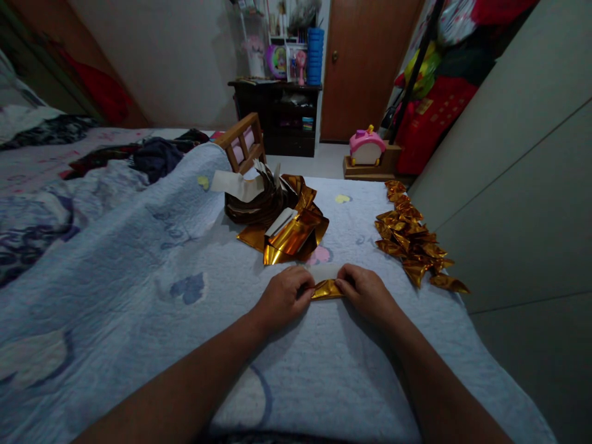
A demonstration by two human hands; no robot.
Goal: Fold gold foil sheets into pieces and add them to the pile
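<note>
A sheet of gold foil paper [327,288] lies low on the bed, its near edge rolled or folded over and its pale backing showing on the far side. My left hand [287,295] pinches the left end of the fold between thumb and fingers. At the right end, my right hand [363,290] is closed on the same sheet. Just beyond my hands sits a loose pile of gold foil sheets [296,231], with a thick curled stack of paper [256,200] behind it. Several folded gold foil pieces [407,231] are heaped along the bed's right edge.
Light blue quilted bedding [198,333] covers the surface under my arms. A white cabinet [522,185] rises along the right side. Past the far end stand a wooden bed rail [241,143], a pink toy case [367,148], a dark shelf [277,117] and a brown door [365,74].
</note>
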